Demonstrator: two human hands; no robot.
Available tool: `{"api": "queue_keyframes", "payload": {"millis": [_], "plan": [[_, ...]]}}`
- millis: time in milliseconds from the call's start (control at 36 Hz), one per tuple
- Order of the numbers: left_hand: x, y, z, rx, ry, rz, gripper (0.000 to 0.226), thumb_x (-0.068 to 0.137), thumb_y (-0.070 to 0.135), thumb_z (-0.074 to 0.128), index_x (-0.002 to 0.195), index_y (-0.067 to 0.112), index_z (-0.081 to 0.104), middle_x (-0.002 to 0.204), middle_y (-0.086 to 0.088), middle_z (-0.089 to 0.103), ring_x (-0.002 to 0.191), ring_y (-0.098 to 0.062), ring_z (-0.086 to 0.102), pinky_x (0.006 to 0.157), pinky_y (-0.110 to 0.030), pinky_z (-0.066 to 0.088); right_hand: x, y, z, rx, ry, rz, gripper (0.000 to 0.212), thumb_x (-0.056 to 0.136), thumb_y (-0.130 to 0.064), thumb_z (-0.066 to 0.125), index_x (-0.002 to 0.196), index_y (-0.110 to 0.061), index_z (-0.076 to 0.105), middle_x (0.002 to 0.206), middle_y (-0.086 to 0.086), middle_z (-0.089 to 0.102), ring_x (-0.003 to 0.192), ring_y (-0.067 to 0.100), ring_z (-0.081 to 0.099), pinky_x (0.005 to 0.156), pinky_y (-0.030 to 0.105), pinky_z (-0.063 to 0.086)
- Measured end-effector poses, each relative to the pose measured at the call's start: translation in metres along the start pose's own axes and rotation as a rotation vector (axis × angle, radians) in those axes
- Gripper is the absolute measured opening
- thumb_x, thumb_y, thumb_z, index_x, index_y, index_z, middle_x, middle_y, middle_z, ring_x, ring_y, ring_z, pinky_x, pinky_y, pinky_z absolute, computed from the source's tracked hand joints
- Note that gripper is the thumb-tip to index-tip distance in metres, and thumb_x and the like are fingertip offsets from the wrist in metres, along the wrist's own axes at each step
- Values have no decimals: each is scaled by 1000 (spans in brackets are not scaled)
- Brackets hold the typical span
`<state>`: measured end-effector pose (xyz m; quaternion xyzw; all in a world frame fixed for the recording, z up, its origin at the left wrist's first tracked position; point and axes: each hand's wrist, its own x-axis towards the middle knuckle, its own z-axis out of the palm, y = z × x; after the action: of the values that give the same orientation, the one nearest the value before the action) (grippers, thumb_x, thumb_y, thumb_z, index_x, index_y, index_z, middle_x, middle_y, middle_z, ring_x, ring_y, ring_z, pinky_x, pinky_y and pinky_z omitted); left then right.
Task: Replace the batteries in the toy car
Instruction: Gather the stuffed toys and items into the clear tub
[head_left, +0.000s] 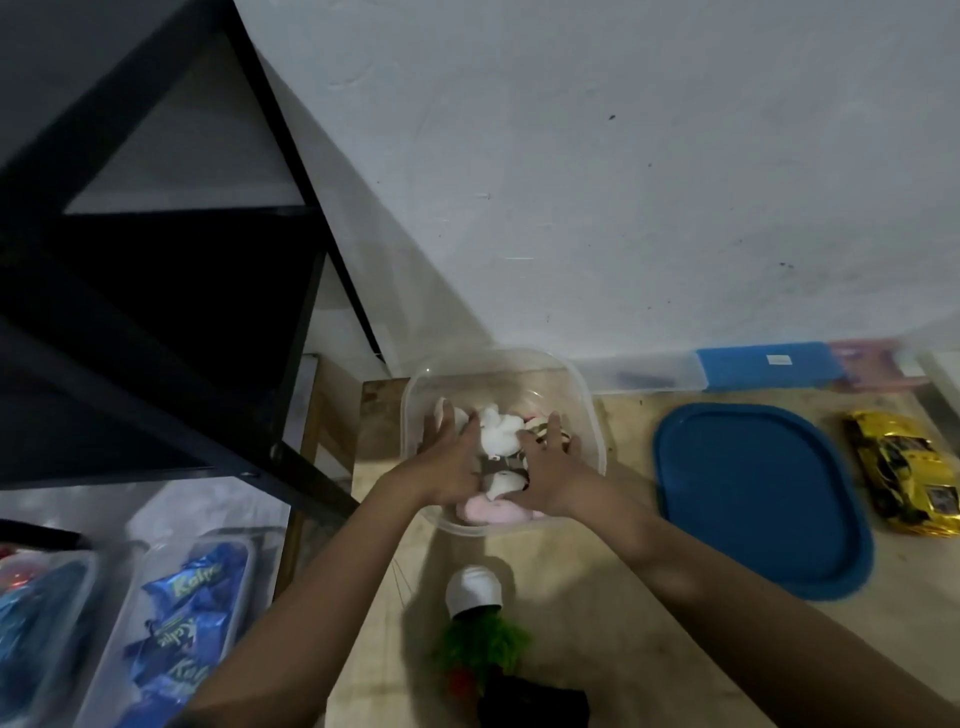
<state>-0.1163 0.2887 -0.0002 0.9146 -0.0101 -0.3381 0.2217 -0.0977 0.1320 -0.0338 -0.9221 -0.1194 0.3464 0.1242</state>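
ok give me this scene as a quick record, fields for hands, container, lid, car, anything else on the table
left hand: inside the clear container, fingers spread, gripping nothing visibly
right hand: inside the same container, fingers spread over the contents
clear container: open, on the wooden table, holds white and pink soft items
blue lid: off, flat on the table right of the container
yellow toy car: far right on the table, untouched
other: white pot tipped over near the table's front, green plant spilling out
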Motion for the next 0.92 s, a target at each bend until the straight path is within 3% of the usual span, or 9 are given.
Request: {"api": "queue_keyframes", "payload": {"millis": [111,222,417,472,556,667,722,806,917], "plan": [[5,-4,6,34,14,-25,100,86,36,61,149,21,-16,151,-12,-34,136,-37,-32,114,-53,0,4,-1,9,20,36,-3,104,79,-60,58,147,-23,-11,150,23,-28,137,46,-24,115,56,1],[4,-4,4,79,15,-33,96,89,37,57,148,17,-16,151,-16,-31,136,-42,-29,115,-52,0,-3,3,-5,60,-1,-28,100,82,-57,57,148,-23,-10,151,23,-24,139,42,-21,116,49,0],[-2,-11,4,69,-57,34,99,88,39,60,148,23,-17,150,-10,-35,133,-36,-37,114,-52,2,-12,11,-24,30,-84,-128,101,76,-45,70,148,-9,8,154,16,19,139,31,23,109,36,31],[-2,-10,5,87,-47,36,102,86,37,62,148,23,-19,150,-9,-35,133,-36,-37,114,-51,3,-12,9,-17,3,-43,-100,100,77,-43,70,148,-10,8,154,24,9,139,38,23,110,40,32],[-3,-8,13,137,3,26,106,84,33,64,147,21,-19,151,-11,-33,134,-39,-34,114,-53,7,-14,3,-4,-58,27,-44,99,83,-42,64,148,-14,-4,152,30,-11,140,47,5,115,44,19],[-6,-4,24,173,131,22,103,84,32,64,148,15,-15,153,-16,-26,137,-41,-29,115,-54,11,-16,1,4,-45,94,-28,100,82,-43,65,149,-18,-6,151,28,-15,140,49,-2,115,46,14],[-13,0,26,176,176,47,97,87,29,62,148,9,-11,155,-18,-19,140,-39,-23,117,-48,7,-17,5,3,24,124,-81,96,81,-39,67,149,-18,4,154,24,-7,142,43,-1,116,44,12],[-23,-3,31,45,301,126,82,90,23,57,150,8,3,157,-17,-4,145,-32,-8,117,-40,12,-31,9,-1,137,255,-208,74,82,-26,65,144,-9,29,151,17,21,141,32,20,115,34,20],[-44,-18,46,-147,529,234,57,91,18,56,143,8,34,150,-11,27,140,-25,23,108,-31,29,-62,15,8,221,463,-339,41,83,-11,63,122,-2,53,126,15,51,120,26,44,89,15,27]]}}
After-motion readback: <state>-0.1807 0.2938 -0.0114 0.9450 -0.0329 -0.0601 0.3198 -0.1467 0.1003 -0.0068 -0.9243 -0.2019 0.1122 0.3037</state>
